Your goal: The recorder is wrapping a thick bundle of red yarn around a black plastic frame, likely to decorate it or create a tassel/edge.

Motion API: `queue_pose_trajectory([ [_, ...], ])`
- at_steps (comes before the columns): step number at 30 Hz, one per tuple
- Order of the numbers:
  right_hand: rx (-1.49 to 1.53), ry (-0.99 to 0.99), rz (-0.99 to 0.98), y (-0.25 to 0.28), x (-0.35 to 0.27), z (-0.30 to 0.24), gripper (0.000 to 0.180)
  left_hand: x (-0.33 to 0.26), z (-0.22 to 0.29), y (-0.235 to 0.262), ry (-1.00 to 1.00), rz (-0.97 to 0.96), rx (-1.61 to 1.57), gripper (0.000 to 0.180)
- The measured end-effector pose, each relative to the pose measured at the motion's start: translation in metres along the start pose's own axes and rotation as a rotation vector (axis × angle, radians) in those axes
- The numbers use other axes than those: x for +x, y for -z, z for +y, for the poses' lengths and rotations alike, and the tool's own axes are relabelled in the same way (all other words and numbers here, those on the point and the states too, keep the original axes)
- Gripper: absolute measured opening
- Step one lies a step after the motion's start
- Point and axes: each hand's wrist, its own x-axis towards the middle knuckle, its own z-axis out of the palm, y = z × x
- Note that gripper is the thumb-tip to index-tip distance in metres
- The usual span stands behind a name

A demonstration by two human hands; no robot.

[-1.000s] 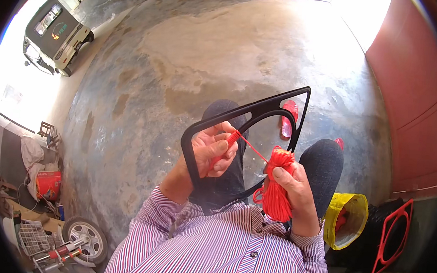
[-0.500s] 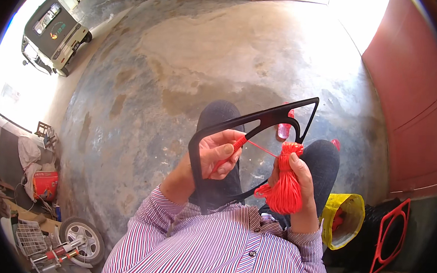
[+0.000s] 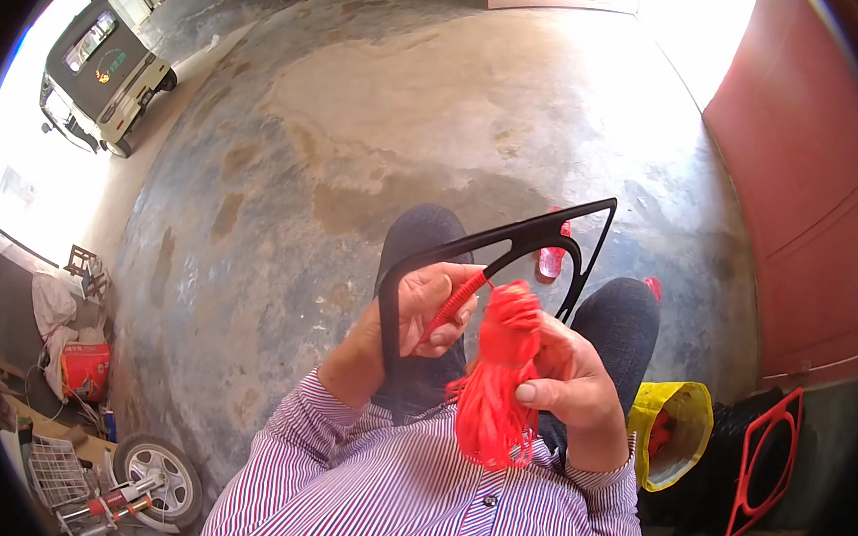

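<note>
A black angular frame (image 3: 519, 236) with a curved inner bar rests across my lap. My left hand (image 3: 434, 303) is closed around the inner bar, where red cord is wound in tight turns (image 3: 458, 304). From the end of the winding, a short strand leads to a bundle of red cord (image 3: 503, 371), tied in the middle with loose loops hanging below. My right hand (image 3: 572, 375) holds this bundle from its right side, thumb in front; some fingers are hidden behind it. The bundle hangs in front of the frame's lower part.
On the right stand a yellow bag (image 3: 647, 434) with red stuff inside and a red frame (image 3: 745, 474) of similar shape. A red slipper (image 3: 550, 263) shows beyond the frame. To the left are a wheel (image 3: 159, 477), a wire basket (image 3: 53, 466) and a red box (image 3: 85, 370).
My right hand has brought the cord bundle left and toward me, close to the winding. The visible strand between bundle and bar is shorter. My left hand keeps its grip on the bar.
</note>
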Motion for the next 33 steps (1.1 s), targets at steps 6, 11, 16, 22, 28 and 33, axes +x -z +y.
queue_pose_trajectory([
  [6, -0.583, 0.059, 0.325, -0.008, 0.018, -0.01, 0.047, 0.004, -0.018, -0.019, -0.048, -0.069, -0.109, 0.084],
  [11, -0.955, 0.4, 0.446, -0.003, 0.025, 0.007, 0.035, 0.004, -0.014, -0.044, -0.078, 0.009, 0.029, 0.054],
  [16, -0.217, 0.264, 0.248, 0.037, 0.004, 0.014, 0.027, -0.003, -0.012, -0.038, -0.016, 0.01, -0.11, 0.063],
  [22, 0.479, -0.047, 0.18, 0.043, 0.011, 0.036, 0.05, 0.0, -0.033, -0.025, 0.195, -0.308, -0.526, 0.06],
  [28, 0.416, -0.022, -0.17, 0.034, 0.028, 0.019, 0.071, 0.002, -0.051, -0.05, -0.096, -0.209, -0.298, 0.049],
  [33, 0.65, 0.177, 0.195, 0.077, 0.024, 0.039, 0.047, -0.011, -0.018, -0.064, 0.059, -0.12, -0.324, 0.071],
])
